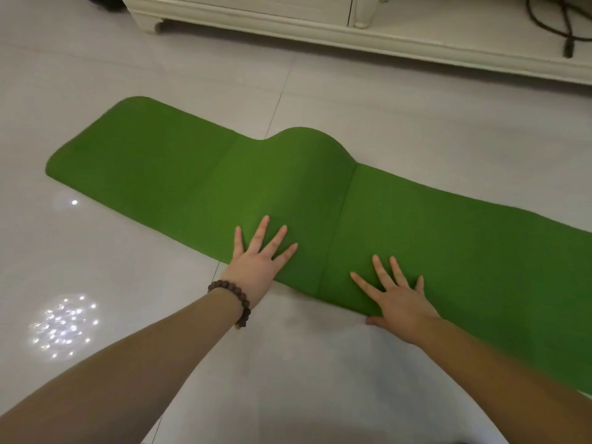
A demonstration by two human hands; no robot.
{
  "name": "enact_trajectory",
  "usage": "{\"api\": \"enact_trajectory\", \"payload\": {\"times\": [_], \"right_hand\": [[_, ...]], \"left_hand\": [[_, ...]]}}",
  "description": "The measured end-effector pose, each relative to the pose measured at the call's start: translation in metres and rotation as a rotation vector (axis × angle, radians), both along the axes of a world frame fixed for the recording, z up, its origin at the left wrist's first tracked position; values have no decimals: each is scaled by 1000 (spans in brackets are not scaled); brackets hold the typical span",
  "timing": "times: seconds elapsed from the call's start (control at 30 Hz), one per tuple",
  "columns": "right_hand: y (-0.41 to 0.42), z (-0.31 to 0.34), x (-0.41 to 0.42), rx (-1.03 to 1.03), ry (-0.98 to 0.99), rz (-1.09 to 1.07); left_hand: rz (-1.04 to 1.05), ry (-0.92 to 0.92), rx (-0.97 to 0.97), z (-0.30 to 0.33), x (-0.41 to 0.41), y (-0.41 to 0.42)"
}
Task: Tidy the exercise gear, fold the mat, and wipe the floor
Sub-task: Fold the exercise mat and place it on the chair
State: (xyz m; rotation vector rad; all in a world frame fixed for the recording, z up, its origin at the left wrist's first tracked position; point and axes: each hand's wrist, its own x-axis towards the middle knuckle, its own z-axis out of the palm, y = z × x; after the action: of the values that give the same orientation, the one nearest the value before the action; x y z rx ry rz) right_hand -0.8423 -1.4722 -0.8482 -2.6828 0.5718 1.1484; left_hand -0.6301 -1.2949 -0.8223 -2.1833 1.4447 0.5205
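Both forearms reaching from 6 o'clock. Left hand (pixel 261 257), beaded bracelet (pixel 233 299) on wrist, fingers spread wide, flat on green mat (pixel 153 161). Right hand (pixel 397 296) likewise splayed, pressing mat's near edge. Mat on tiled floor (pixel 96 251), humped toward 12 o'clock. White cabinet (pixel 288 17) beyond.
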Motion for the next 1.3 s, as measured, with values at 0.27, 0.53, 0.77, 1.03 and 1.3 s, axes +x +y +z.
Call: {"api": "enact_trajectory", "payload": {"times": [0.27, 0.53, 0.77, 1.03, 1.3], "right_hand": [[26, 13, -3, -87, -86, -1], [42, 7, -38, -122, -110, 63], [37, -6, -46, -128, -94, -8], [29, -11, -60, 39, -137, 106], [1, -15, -128, 28, -177, -64]], "left_hand": [[42, 109, 69, 13, -1, -1], [178, 325, 152, -21, -22, 24], [133, 272, 118, -31, -17, 31], [274, 153, 99, -30, -19, 35], [52, 372, -79, -24, -169, -51]]}}
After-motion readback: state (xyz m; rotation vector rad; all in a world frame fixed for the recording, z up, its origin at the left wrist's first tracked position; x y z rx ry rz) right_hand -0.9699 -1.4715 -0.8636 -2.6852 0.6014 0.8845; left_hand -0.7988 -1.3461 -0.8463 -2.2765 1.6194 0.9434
